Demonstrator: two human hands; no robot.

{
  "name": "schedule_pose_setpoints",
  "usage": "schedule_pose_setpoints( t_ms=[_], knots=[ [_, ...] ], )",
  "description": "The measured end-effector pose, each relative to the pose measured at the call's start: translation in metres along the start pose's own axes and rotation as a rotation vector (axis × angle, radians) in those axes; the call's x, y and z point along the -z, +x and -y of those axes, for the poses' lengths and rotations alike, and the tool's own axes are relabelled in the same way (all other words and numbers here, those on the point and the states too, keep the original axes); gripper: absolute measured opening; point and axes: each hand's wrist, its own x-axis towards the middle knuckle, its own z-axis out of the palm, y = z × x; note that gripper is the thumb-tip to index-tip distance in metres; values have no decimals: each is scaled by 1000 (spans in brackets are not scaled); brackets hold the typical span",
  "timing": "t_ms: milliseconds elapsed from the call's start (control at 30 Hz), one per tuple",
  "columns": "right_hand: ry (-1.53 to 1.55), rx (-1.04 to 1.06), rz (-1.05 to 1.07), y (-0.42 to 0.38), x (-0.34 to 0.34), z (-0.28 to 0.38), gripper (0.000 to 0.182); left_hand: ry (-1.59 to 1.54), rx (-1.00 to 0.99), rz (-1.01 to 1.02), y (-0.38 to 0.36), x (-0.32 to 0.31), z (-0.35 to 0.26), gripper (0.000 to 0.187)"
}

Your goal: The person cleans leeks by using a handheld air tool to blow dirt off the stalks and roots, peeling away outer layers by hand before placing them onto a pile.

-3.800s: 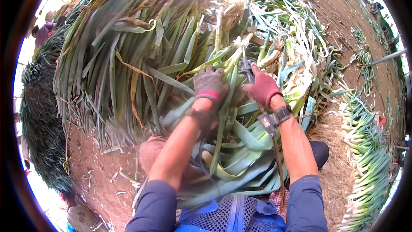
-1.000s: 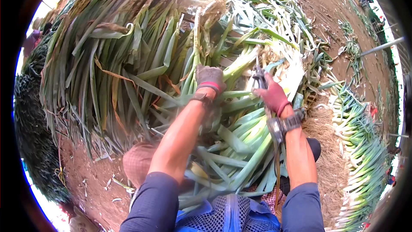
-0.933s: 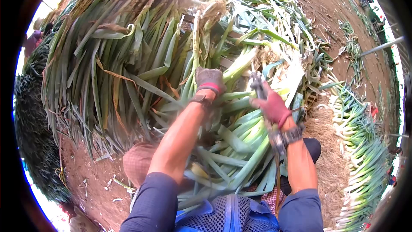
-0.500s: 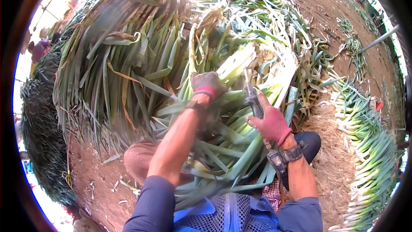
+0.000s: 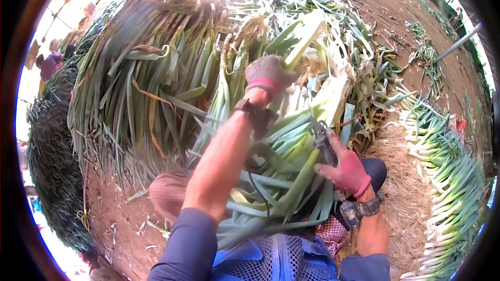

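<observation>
My left hand (image 5: 271,75), in a grey and pink glove, is closed around a green and pale leek leaf (image 5: 307,36) that sticks up beyond the fingers. In my right hand (image 5: 346,169), also gloved, is a dark air blow gun (image 5: 324,143) with a thin nozzle, its tip blurred. Beneath both hands, leeks (image 5: 291,135) lie across my lap, white ends pointing away from me and green tops towards me. Peeled-looking white shanks (image 5: 333,93) show just past the gun.
A large heap of unpeeled leeks (image 5: 151,73) stands on the left. Stripped leaves (image 5: 323,2) litter the far side. At right, a row of clean leeks (image 5: 442,177) lies beside a mat of roots (image 5: 401,192). A metal pole (image 5: 458,41) juts in from the right.
My left hand has moved up and right, away from the heap, and a leaf now stands out beyond it. My right hand has shifted slightly down and right with the air blow gun.
</observation>
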Motion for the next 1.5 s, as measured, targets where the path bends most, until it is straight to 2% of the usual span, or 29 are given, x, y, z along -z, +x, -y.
schedule_pose_setpoints(
  t_ms=[67,133,200,267,333,400,467,500,533,600,633,667,700,767,800,867,900,967,1000,1067,1100,1233,1333,1367,1500],
  knots=[
    [-47,156,-74,-7,-3,-5,101,-25,3,30,5,10,-11,42],
    [-25,115,-120,-9,1,1,99,-2,5,60,11,9,-12,43],
    [35,203,-151,-7,3,0,99,12,16,132,13,-10,-3,44],
    [76,138,-92,-6,5,12,99,33,80,212,-1,-39,3,38],
    [80,187,-55,-4,1,17,99,145,-12,286,-24,-74,19,33],
    [103,162,-41,7,-2,24,99,201,-210,345,-49,-129,38,32],
    [28,211,45,20,-9,29,100,172,-306,134,-60,-216,76,37],
    [100,234,90,28,-15,35,100,-216,-250,177,-77,-181,66,41],
    [104,243,110,35,-17,41,100,-213,-229,171,-80,-164,73,41],
    [73,190,132,54,-19,54,101,106,-342,315,-73,-125,91,33],
    [60,193,95,65,-25,55,101,-94,-132,393,-77,-64,76,29],
    [65,201,103,71,-29,57,101,-164,-148,264,-75,-45,95,31],
    [24,229,149,78,-33,60,100,-65,-107,178,-74,-15,101,30],
    [-25,307,259,88,-50,60,100,151,50,-250,-55,-31,171,34],
    [3,405,218,93,-67,55,99,192,151,-259,-49,-27,193,39],
    [-99,287,240,104,-75,79,99,93,304,-140,-44,-23,215,51],
    [-103,289,246,111,-79,85,99,88,310,-141,-41,-25,223,51],
    [-153,222,337,123,-86,93,99,-122,386,-164,-30,-31,239,59],
    [-159,222,344,127,-91,94,99,-128,393,-165,-26,-28,240,59],
    [-191,252,334,137,-103,94,99,-63,375,-1,-17,-18,236,71],
    [-192,225,326,146,-104,98,99,-122,361,-10,-10,-22,243,82],
    [-172,223,410,169,-113,101,97,-268,365,7,-7,-31,253,90],
    [-315,199,380,194,-118,114,95,-332,378,81,-14,-17,244,88],
    [-377,220,331,206,-124,112,92,-261,370,-29,-7,-39,258,82],
    [-331,146,356,246,-128,127,91,-157,387,17,-14,-23,243,76]
  ],
)
